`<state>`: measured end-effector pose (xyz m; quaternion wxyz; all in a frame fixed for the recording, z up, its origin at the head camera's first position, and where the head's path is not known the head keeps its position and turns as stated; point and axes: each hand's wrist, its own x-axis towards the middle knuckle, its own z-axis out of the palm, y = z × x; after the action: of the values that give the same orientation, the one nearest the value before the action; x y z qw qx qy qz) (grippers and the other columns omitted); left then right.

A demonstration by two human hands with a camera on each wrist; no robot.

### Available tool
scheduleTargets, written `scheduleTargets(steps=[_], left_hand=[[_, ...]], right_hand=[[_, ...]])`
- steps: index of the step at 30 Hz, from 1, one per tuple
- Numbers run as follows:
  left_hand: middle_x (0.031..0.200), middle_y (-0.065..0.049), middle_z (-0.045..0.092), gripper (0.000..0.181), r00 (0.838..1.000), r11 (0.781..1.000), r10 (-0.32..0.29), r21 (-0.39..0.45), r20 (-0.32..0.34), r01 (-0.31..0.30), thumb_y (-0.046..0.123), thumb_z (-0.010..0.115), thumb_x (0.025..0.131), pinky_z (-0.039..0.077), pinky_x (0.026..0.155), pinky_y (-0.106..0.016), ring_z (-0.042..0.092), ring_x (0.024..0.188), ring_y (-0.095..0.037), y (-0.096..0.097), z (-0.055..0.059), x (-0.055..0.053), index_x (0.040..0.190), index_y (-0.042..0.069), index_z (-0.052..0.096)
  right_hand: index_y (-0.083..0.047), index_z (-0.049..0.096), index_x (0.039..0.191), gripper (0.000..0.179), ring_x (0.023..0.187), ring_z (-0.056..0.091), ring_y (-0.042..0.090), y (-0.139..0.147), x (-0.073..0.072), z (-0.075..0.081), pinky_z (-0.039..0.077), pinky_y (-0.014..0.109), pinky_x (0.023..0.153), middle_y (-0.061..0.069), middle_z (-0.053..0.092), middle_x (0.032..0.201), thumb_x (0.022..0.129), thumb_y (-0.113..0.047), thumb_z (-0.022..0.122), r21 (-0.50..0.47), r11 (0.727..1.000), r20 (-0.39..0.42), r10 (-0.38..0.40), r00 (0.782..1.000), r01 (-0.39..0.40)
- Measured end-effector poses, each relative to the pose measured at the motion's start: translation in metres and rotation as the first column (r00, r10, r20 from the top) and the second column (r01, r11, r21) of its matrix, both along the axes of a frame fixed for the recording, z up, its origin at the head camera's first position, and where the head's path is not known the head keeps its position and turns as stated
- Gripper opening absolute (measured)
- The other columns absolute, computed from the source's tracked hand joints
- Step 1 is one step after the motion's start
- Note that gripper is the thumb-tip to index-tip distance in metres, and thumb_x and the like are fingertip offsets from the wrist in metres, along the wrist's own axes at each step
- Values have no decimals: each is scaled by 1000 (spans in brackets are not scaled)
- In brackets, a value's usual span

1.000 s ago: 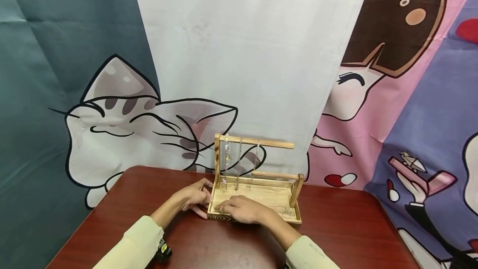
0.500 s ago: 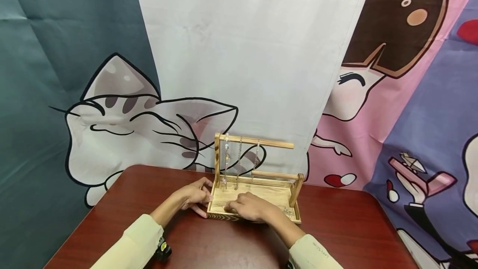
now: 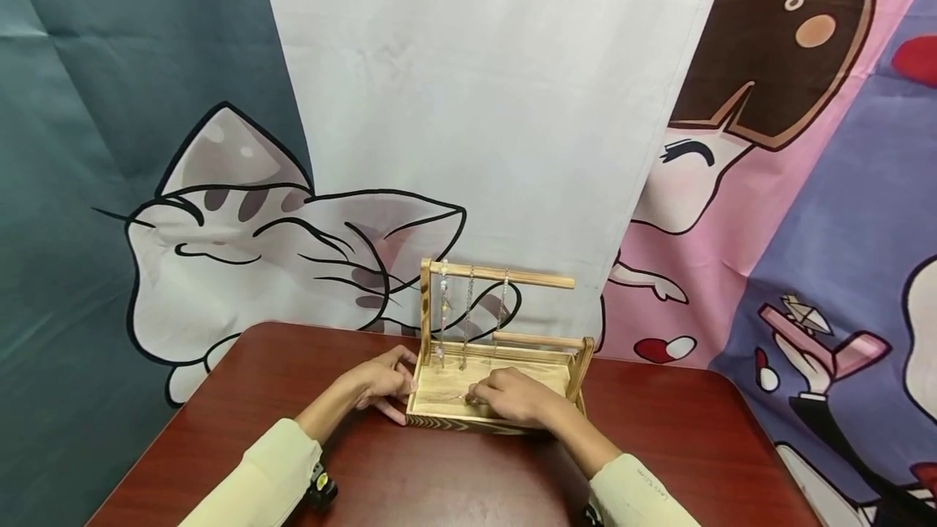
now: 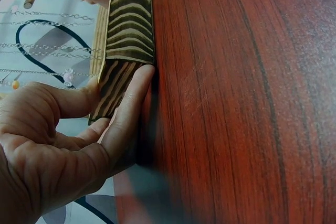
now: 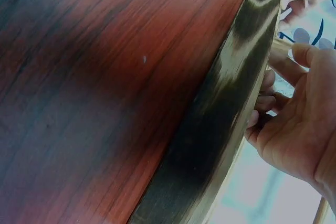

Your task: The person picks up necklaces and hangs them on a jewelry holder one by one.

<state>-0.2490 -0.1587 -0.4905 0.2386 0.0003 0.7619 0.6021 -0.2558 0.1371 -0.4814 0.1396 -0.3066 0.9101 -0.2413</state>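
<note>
A wooden jewellery stand (image 3: 498, 270) has a tray base (image 3: 439, 409) with dark-grained sides. My left hand (image 3: 382, 381) grips the tray's left end; in the left wrist view the thumb lies on the rim and a finger runs along the outer side. Inside the tray my right hand (image 3: 512, 397) has its fingers curled at the floor, and a thin chain (image 3: 457, 397) trails left from the fingertips. It looks pinched there, though the contact is partly hidden. In the right wrist view the right hand (image 5: 299, 114) is behind the tray's front wall.
From the upper bar hang a beaded chain (image 3: 443, 307), a silver chain (image 3: 469, 315) and another pale chain (image 3: 503, 303). A lower bar (image 3: 542, 341) crosses the stand's right half. The reddish wooden table (image 3: 659, 446) extends to both sides, with a printed cloth (image 3: 468, 104) behind.
My right hand has moved to the right along the tray, and a thin chain now shows at its fingertips. The forearm now covers the loose chains at the tray's right end. My left hand stays.
</note>
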Motion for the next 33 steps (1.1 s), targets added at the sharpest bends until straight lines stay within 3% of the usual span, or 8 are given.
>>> scheduleTargets(steps=[4,12,16,19,20,25,30,33], left_hand=[[111,-20,61,58,1000,1000,-4,-8,-7,4,-14,63,95,76,66,-53,71,88,-34,2,1,-1,148,-3,42],[112,-20,61,57,1000,1000,-15,-11,-1,15,-14,62,96,76,67,-52,72,88,-32,3,4,1,148,-3,41],[112,-20,61,56,1000,1000,-13,-1,5,13,-13,63,97,76,67,-51,72,89,-33,4,0,-1,148,-3,42],[112,-21,61,56,1000,1000,-14,2,5,14,-13,63,97,76,67,-52,72,89,-33,3,-3,0,147,-3,42],[112,-21,62,56,1000,1000,-11,3,7,11,-13,63,96,76,66,-52,72,88,-33,3,-4,0,147,-3,42],[110,-21,63,59,1000,1000,-4,-3,2,4,-16,61,90,75,66,-53,71,88,-34,1,-4,2,145,-3,43],[110,-22,63,58,1000,1000,-8,0,-7,8,-16,60,90,76,66,-54,71,88,-33,0,-1,1,145,-3,43],[111,-22,63,59,1000,1000,-9,1,-8,9,-16,60,90,76,67,-54,71,88,-33,0,0,0,144,-3,43]], right_hand=[[-19,84,97,32,87,69,6,2,-4,-1,67,37,90,-7,80,93,114,-26,58,-39,999,-90,4,996,-7],[-14,88,96,7,80,68,4,-3,-7,-6,67,32,81,-7,82,86,96,-19,83,-79,997,-127,-6,992,-4],[-15,88,96,13,82,71,6,4,-19,-36,67,31,79,-9,82,86,92,-28,88,-58,997,-225,29,974,-43],[-15,88,91,10,76,67,5,5,-19,-40,64,27,72,-9,80,82,93,-24,85,-75,995,-238,38,971,-58],[-13,87,89,8,74,65,4,2,-11,-28,62,26,70,-9,79,79,94,-19,83,-93,995,-190,27,981,-46],[-10,82,94,22,72,64,3,0,-4,-14,61,25,72,-3,79,82,107,-15,65,-168,985,-12,-32,999,30],[-10,78,97,39,80,64,6,12,-9,-15,61,29,75,0,79,91,115,-23,47,-258,964,-17,-71,997,64],[-7,79,97,41,83,65,9,18,-11,-14,58,28,75,5,79,94,116,-23,46,-304,946,46,-108,993,116]])
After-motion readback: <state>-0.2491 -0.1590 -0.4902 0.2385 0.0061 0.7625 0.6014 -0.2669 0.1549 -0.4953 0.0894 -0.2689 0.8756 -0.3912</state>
